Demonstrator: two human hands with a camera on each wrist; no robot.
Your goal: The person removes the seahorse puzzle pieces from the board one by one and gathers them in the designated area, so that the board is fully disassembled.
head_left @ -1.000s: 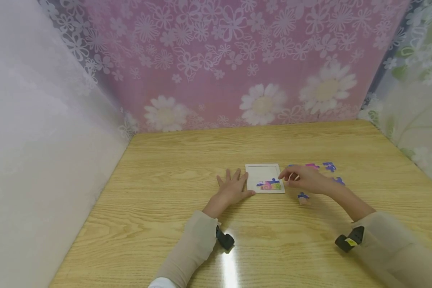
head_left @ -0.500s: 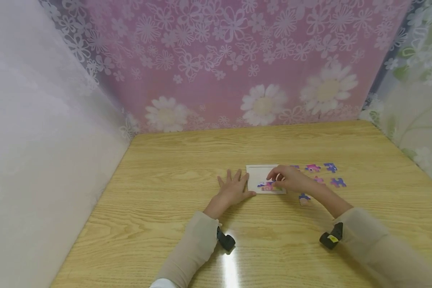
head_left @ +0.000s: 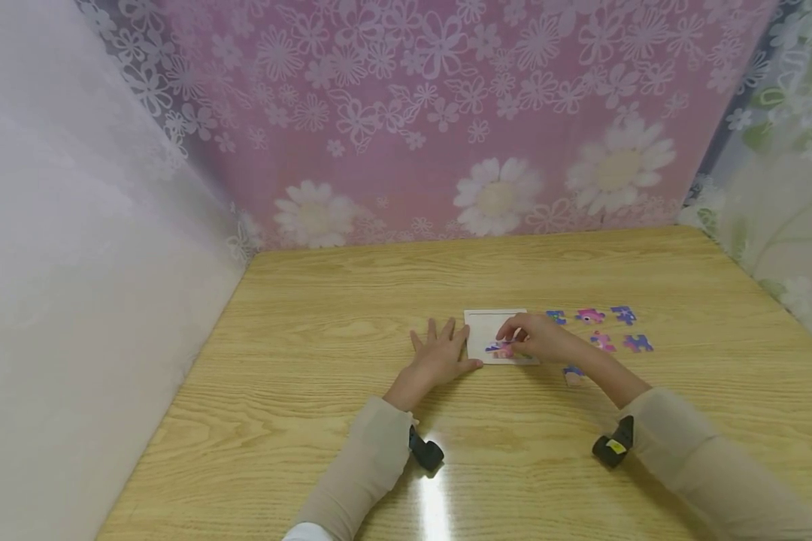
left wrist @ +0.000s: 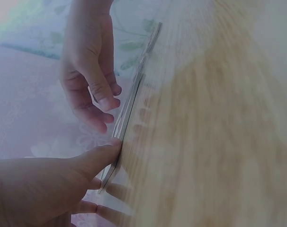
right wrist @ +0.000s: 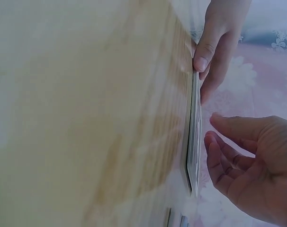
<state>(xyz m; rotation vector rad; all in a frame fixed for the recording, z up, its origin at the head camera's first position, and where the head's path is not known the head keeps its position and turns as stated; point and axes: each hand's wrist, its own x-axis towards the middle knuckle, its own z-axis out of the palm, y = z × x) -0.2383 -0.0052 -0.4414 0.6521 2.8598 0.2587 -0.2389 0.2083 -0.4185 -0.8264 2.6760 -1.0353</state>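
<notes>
A white square puzzle tray [head_left: 477, 330] lies on the table with colourful joined jigsaw pieces [head_left: 498, 350] along its near edge. My left hand [head_left: 438, 359] rests flat at the tray's left side, fingers spread, its thumb touching the near left corner; the thumb [left wrist: 98, 158] on the rim shows in the left wrist view. Over those pieces hovers my right hand [head_left: 541, 338], hiding some of them. In the right wrist view my right hand [right wrist: 262, 165] has loosely bent fingers, with a gap between thumb and forefinger and nothing seen in it.
Several loose jigsaw pieces lie right of the tray, among them a pink piece with an eye [head_left: 589, 316] and a purple-blue piece [head_left: 638, 343]. A blue-and-peach piece [head_left: 573, 376] sits nearer, below the right forearm. A flowered pink backdrop [head_left: 392, 150] stands behind the table.
My right hand has moved left from the tray's right edge to above the pieces in it, uncovering loose pieces behind. The left hand stays in place.
</notes>
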